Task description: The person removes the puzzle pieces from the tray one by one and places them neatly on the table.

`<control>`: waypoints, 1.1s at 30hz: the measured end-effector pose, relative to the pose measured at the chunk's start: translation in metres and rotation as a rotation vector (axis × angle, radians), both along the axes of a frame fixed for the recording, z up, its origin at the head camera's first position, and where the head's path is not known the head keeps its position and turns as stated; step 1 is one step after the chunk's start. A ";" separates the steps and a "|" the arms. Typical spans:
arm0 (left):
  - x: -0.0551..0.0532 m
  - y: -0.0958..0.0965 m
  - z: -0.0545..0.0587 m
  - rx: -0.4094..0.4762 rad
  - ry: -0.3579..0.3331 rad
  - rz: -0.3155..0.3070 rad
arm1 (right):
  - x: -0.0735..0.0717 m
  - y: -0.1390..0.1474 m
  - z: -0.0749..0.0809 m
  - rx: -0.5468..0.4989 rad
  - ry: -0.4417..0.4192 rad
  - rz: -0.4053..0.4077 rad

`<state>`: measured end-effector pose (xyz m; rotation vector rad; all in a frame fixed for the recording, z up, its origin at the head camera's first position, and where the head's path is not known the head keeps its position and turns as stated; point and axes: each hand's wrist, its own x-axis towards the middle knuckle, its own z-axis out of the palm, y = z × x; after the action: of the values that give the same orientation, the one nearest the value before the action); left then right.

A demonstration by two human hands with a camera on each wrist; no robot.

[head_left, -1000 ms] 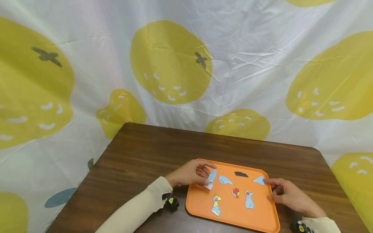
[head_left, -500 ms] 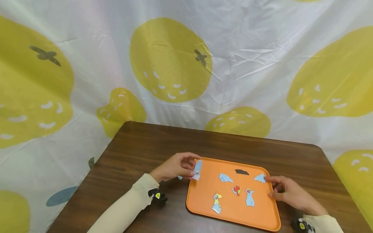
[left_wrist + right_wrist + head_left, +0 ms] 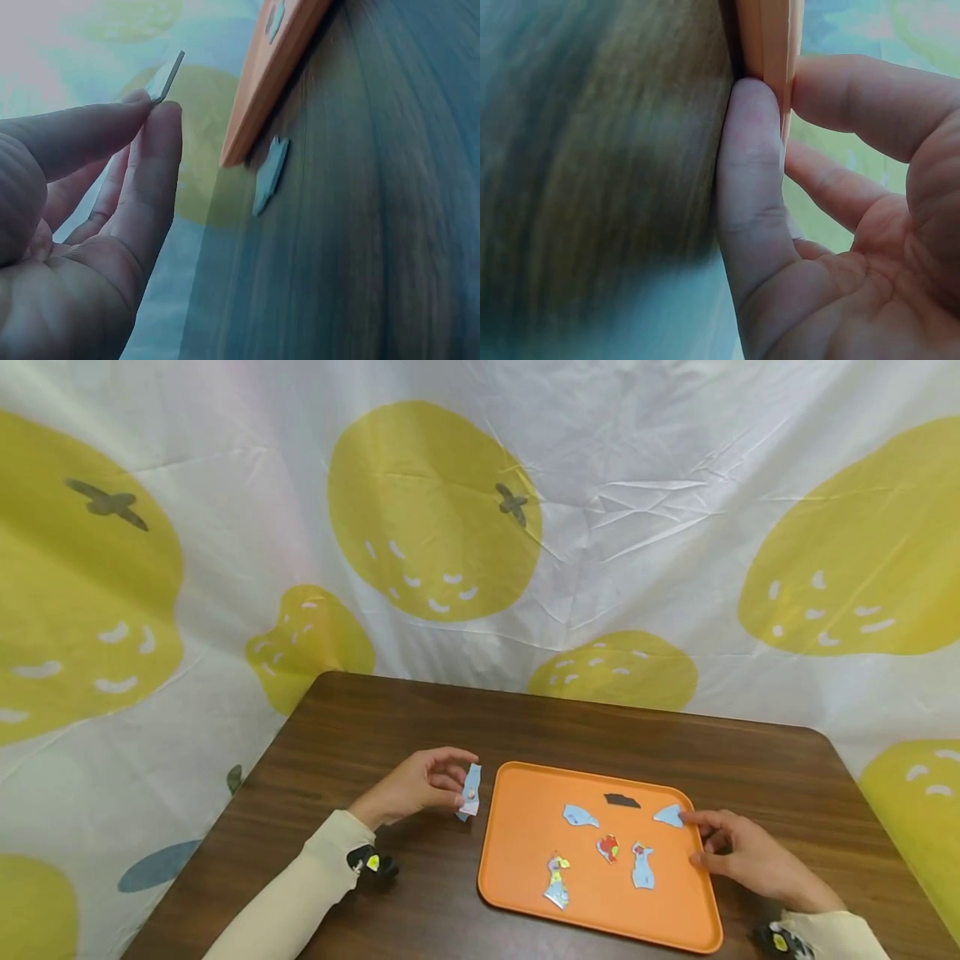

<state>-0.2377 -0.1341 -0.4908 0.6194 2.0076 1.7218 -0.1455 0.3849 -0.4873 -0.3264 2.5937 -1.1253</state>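
My left hand [image 3: 411, 787] pinches a light blue puzzle piece [image 3: 471, 783] between thumb and fingertips, above the table just left of the orange tray [image 3: 517, 852]. The left wrist view shows this piece edge-on. Below it, another light blue piece [image 3: 270, 176] lies on the wood beside the tray. At the tray's right side my right hand [image 3: 750, 856] grips the rim, thumb [image 3: 754, 150] along the outer wall and index finger over the edge. That fingertip is at a light blue triangular piece [image 3: 668, 816]; whether it touches is unclear.
Inside the tray lie a pale blue piece [image 3: 581, 816], a dark piece [image 3: 622, 800], a red piece [image 3: 608, 849], a blue piece with a red top [image 3: 642, 867] and a yellow-and-blue piece [image 3: 557, 883]. A lemon-print curtain [image 3: 600, 527] hangs behind the brown table [image 3: 420, 718].
My left hand has carried its puzzle piece leftward, from over the tray to beyond its left rim. The piece on the table has come into view. My right hand stays at the rim.
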 end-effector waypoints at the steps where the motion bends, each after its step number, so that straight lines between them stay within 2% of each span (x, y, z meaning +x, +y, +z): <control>1: 0.000 -0.002 0.000 -0.006 0.005 0.008 | 0.000 0.000 0.000 0.001 0.004 -0.002; 12: -0.005 -0.027 -0.005 -0.030 0.048 0.064 | 0.001 -0.001 -0.002 0.026 0.016 -0.022; 17: -0.005 -0.037 -0.009 -0.044 0.015 0.076 | 0.002 -0.001 -0.003 0.028 0.022 -0.023; 22: -0.002 -0.044 -0.011 -0.097 -0.011 0.095 | 0.002 -0.001 -0.003 0.021 0.014 -0.034; 33: -0.003 -0.049 -0.015 -0.170 -0.037 0.122 | 0.003 -0.001 -0.003 -0.006 0.017 -0.013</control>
<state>-0.2404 -0.1830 -0.5055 0.4133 2.1767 1.5946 -0.1425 0.3838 -0.4898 -0.3226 2.6114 -1.1391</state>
